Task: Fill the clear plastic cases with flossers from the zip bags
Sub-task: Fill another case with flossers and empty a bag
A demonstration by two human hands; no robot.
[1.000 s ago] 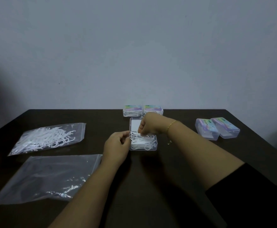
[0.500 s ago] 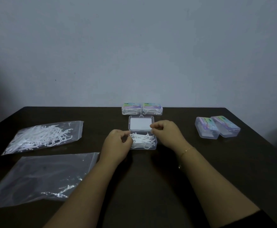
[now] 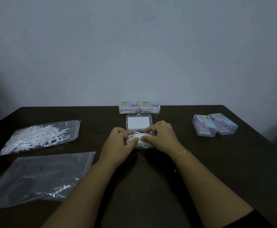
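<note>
An open clear case (image 3: 152, 145) lies at the table's middle, its lid (image 3: 139, 122) flat behind it and white flossers (image 3: 140, 134) piled in its base. My left hand (image 3: 118, 146) reaches in from the left, thumb and curled fingers on the flossers. From the right, my right hand (image 3: 163, 139) curls forefinger and thumb round the same pile. The two thumbs almost touch over the case. A zip bag full of flossers (image 3: 40, 137) lies at the left. In front of it a second zip bag (image 3: 40, 176) looks nearly empty.
Two closed cases holding flossers (image 3: 139, 108) stand side by side at the back edge of the dark table (image 3: 150, 186). Two more closed cases (image 3: 214, 125) sit at the right, apparently empty. A plain wall rises behind the table.
My right hand came back from the lid side to the case's right, then moved in over the flossers. My left hand also closed in on the pile.
</note>
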